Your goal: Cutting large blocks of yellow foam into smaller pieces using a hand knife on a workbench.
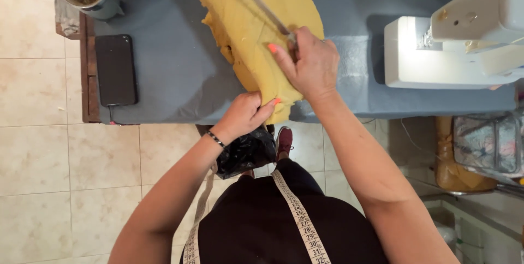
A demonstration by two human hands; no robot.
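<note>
Right hand (310,63): closed around the scissors (266,8), which are laid into the yellow cloth (256,29).
Left hand (245,114): pinched shut on the cloth's near edge.
Yellow cloth: spread on the grey table (174,67).
Nearby: black phone (115,70), white sewing machine (453,45).

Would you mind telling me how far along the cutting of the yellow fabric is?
Done: the folded yellow fabric lies on the grey table cover. In hand: the right hand works long metal scissors into it while the left hand pinches its near edge. Left: most of the fabric looks uncut.
</note>
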